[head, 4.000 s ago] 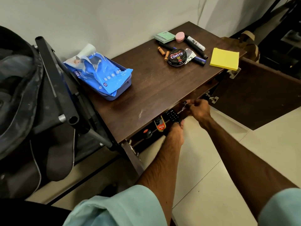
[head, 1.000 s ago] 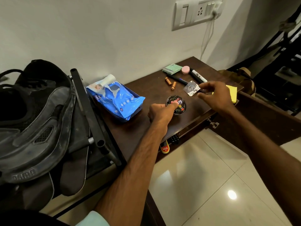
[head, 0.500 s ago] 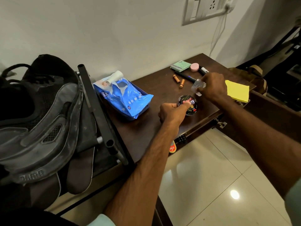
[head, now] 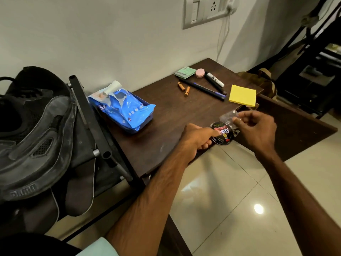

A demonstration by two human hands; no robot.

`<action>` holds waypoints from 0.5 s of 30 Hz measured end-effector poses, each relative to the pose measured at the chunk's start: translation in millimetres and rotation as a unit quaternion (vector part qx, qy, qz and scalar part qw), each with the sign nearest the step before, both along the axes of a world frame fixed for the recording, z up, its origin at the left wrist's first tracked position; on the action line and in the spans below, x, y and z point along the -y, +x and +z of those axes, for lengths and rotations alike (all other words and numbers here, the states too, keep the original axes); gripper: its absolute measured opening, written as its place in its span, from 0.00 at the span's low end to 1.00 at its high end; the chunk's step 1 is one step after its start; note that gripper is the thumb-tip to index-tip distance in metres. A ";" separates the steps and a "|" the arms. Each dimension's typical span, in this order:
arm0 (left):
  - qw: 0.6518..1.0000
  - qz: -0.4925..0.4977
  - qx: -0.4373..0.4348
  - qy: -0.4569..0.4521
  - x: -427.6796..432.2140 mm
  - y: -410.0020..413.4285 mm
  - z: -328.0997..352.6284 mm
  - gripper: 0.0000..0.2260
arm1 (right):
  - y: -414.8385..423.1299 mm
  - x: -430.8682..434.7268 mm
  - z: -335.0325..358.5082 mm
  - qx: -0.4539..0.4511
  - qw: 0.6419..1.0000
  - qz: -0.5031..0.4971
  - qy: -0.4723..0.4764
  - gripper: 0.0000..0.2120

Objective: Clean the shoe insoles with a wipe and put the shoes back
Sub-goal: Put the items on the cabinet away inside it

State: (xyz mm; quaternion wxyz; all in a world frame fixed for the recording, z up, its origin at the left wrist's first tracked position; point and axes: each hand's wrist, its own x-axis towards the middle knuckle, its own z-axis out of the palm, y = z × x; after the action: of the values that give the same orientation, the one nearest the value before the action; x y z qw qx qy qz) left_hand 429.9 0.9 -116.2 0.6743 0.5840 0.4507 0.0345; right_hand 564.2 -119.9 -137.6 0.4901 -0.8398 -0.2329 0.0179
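**Near edge of the tabletop (head: pixel 162 145).** Your left hand (head: pixel 198 138) grips the polish tin (head: pixel 223 133) by its left rim, thumb laid across the lid. Your right hand (head: pixel 256 130) pinches a crinkled clear wrapper (head: pixel 228 116) just behind and above the tin.

Half a second ago the right hand held that wrapper farther out, close to the markers. You have now drawn it back beside the tin, while the left hand's hold on the tin is as it was. Judged against the task, this is side work, since neither hand is on a wipe.

**To your left.** The black shoe (head: pixel 35 130) lies on the rack (head: pixel 92 122) with its sole toward you. A dark insole (head: pixel 79 191) hangs below it, and no hand touches either.

**Farther in.** The blue wipes pack (head: pixel 122 108) sits with its flap peeled up, well apart from both hands. It is probably your next reach.

**Against four seconds ago.** Both hands then worked at the drawer under the tabletop, and the tin stood at the far end against the markers (head: pixel 215 82) and pen (head: pixel 203 88). That spot is now bare wood between the batteries (head: pixel 181 86) and the yellow sticky notes (head: pixel 242 96). Whether the drawer is closed cannot be told.
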 end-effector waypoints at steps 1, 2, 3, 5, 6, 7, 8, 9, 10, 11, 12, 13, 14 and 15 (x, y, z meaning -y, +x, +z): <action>1.000 -0.017 -0.005 -0.013 9.2 2.0 -4.4 0.11 | -2.7 13.4 -10.2 -0.013 1.000 -0.011 0.013 0.06; 0.999 -0.030 -0.010 -0.025 18.8 4.1 -11.1 0.12 | -4.8 25.6 -21.0 -0.025 0.999 -0.024 0.024 0.07; 0.998 -0.040 -0.020 -0.035 29.3 6.2 -18.3 0.13 | -5.7 37.4 -32.2 -0.040 0.998 -0.040 0.033 0.07; 0.997 -0.023 -0.039 -0.067 47.2 11.6 -39.4 0.17 | -5.0 53.4 -57.0 -0.088 0.992 -0.073 0.047 0.07; 0.995 -0.001 -0.047 -0.087 53.1 15.1 -52.4 0.18 | -4.9 58.1 -68.7 -0.115 0.988 -0.089 0.052 0.08; 0.992 0.026 -0.051 -0.114 56.8 18.1 -64.8 0.19 | -3.7 60.2 -80.0 -0.139 0.983 -0.102 0.058 0.09; 0.987 0.063 -0.050 -0.139 60.0 24.2 -77.2 0.20 | -2.8 60.8 -89.1 -0.160 0.978 -0.116 0.060 0.10; 0.980 0.095 -0.041 -0.170 61.2 29.4 -85.5 0.21 | 0.6 59.7 -98.1 -0.175 0.974 -0.127 0.064 0.11; 0.971 0.128 -0.030 -0.200 61.0 34.3 -95.0 0.21 | 3.1 56.0 -106.5 -0.189 0.970 -0.141 0.065 0.12; 0.964 0.147 -0.018 -0.220 59.9 38.6 -105.9 0.18 | 6.6 52.2 -113.8 -0.203 0.964 -0.156 0.068 0.12; 0.960 0.163 -0.007 -0.230 58.0 43.3 -113.7 0.15 | 8.4 47.9 -117.3 -0.217 0.958 -0.172 0.073 0.13; 0.958 0.170 0.000 -0.232 53.8 48.9 -118.1 0.10 | 13.6 40.6 -124.0 -0.229 0.953 -0.182 0.078 0.13; 0.955 0.171 0.012 -0.240 49.1 55.2 -120.5 0.08 | 18.4 34.6 -125.4 -0.238 0.949 -0.189 0.079 0.13; 0.949 0.182 0.030 -0.256 43.3 63.6 -126.7 0.08 | 25.4 27.0 -130.2 -0.240 0.947 -0.196 0.079 0.12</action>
State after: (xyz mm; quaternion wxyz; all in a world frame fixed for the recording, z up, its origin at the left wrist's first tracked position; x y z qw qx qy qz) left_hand 493.5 -42.4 -242.8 0.7962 0.2987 0.5229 0.0574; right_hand 589.6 -146.9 -267.8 0.5901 -0.7983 0.0608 0.1042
